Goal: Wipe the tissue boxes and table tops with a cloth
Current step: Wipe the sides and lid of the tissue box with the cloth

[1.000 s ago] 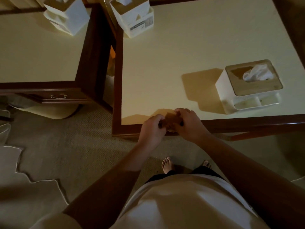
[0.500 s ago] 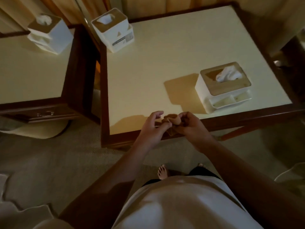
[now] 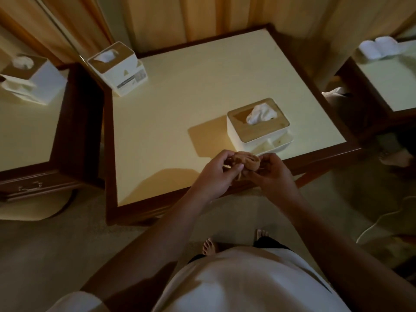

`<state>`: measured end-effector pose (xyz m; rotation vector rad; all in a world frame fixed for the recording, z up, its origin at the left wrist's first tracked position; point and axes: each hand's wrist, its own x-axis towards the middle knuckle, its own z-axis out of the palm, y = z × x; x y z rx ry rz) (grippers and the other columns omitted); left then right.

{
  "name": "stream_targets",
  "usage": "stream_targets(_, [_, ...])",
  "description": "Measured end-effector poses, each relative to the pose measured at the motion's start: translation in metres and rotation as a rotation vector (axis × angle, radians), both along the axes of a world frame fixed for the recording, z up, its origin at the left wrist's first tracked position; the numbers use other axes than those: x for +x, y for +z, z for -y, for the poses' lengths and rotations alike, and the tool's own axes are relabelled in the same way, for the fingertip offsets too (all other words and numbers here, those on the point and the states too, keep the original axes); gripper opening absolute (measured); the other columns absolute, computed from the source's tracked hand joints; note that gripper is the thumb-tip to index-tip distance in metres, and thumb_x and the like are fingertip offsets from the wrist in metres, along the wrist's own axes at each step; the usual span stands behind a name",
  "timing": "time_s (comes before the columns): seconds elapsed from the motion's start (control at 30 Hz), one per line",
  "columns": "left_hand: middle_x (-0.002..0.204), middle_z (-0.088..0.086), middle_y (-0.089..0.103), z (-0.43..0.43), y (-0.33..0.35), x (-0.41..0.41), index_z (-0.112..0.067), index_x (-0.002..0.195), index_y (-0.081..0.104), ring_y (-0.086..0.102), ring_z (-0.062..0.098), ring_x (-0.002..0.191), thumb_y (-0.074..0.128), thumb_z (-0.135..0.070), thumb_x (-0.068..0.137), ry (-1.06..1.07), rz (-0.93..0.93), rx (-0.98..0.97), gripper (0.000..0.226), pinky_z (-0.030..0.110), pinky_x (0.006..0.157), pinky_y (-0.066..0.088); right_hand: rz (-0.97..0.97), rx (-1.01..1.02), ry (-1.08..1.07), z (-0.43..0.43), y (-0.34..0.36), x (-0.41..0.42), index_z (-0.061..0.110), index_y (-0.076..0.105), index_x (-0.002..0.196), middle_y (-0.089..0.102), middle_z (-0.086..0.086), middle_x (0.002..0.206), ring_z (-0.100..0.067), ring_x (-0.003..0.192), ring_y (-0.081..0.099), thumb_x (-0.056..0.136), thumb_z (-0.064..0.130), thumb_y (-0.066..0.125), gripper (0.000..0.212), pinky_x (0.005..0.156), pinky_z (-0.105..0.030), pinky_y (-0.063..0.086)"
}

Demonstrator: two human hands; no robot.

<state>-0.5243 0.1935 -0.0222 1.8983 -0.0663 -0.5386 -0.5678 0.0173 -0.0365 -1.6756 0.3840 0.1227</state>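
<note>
A small crumpled tan cloth (image 3: 245, 161) is held between both hands above the near edge of the cream table top (image 3: 180, 113). My left hand (image 3: 213, 174) pinches its left side and my right hand (image 3: 273, 174) grips its right side. Just beyond the hands stands a white tissue box with a wooden lid (image 3: 258, 124), a tissue sticking out. A second white tissue box (image 3: 118, 68) sits at the table's far left corner. A third tissue box (image 3: 31, 79) stands on the left table (image 3: 27, 131).
The tables have dark wooden rims. Another cream table (image 3: 391, 82) at the right carries folded white cloth (image 3: 378, 47). Curtains hang behind the tables. My bare feet stand on beige carpet, and pale fabric lies on the floor at the right.
The view has tilted up and shifted, showing the curtains and the right table. My hands have lifted slightly and keep working the cloth between them, now bunched into a rounder wad.
</note>
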Motion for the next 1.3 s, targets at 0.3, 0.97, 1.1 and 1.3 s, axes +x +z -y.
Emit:
stream_targets(0.3, [0.124, -0.002, 0.051, 0.062, 0.016, 0.008, -0.024, 0.137, 0.060, 0.057, 0.013, 0.100, 0.064, -0.024, 0.103, 0.064, 0.513, 0.411, 0.035, 0.016, 0.075, 0.042, 0.473, -0.854, 0.378, 0.096, 0.030, 0.068, 0.013, 0.067, 0.122, 0.066, -0.007, 0.122, -0.025, 0.114, 0.059, 0.096, 0.013, 0.067, 0.025, 0.091, -0.039, 0.052])
stream_targets(0.97, [0.118, 0.002, 0.066, 0.135, -0.010, 0.034, -0.023, 0.129, 0.066, 0.069, 0.028, 0.100, 0.061, -0.026, 0.097, -0.094, 0.142, 1.106, 0.033, 0.035, 0.067, 0.042, 0.621, -1.242, 1.145, 0.115, -0.001, 0.183, 0.047, 0.025, 0.161, 0.019, -0.006, 0.173, -0.039, 0.160, 0.008, 0.108, 0.052, 0.009, 0.057, 0.126, -0.062, 0.008])
stream_targets(1.1, [0.107, 0.000, 0.067, 0.137, -0.004, 0.049, -0.022, 0.121, 0.070, 0.065, 0.024, 0.098, 0.069, -0.027, 0.092, -0.062, -0.013, 1.044, 0.029, 0.034, 0.071, 0.045, 0.655, -1.277, 1.135, 0.113, -0.006, 0.184, 0.048, 0.024, 0.162, 0.020, -0.006, 0.173, -0.038, 0.160, 0.011, 0.110, 0.050, 0.011, 0.053, 0.125, -0.062, 0.011])
stream_targets(1.3, [0.119, 0.005, 0.070, 0.121, -0.009, 0.050, -0.018, 0.128, 0.070, 0.061, 0.022, 0.098, 0.066, -0.025, 0.088, -0.037, -0.111, 0.722, 0.041, 0.033, 0.076, 0.049, 0.646, -1.327, 1.083, 0.107, -0.009, 0.179, 0.047, 0.024, 0.162, 0.021, -0.006, 0.173, -0.039, 0.159, 0.013, 0.109, 0.048, 0.010, 0.054, 0.124, -0.064, 0.011])
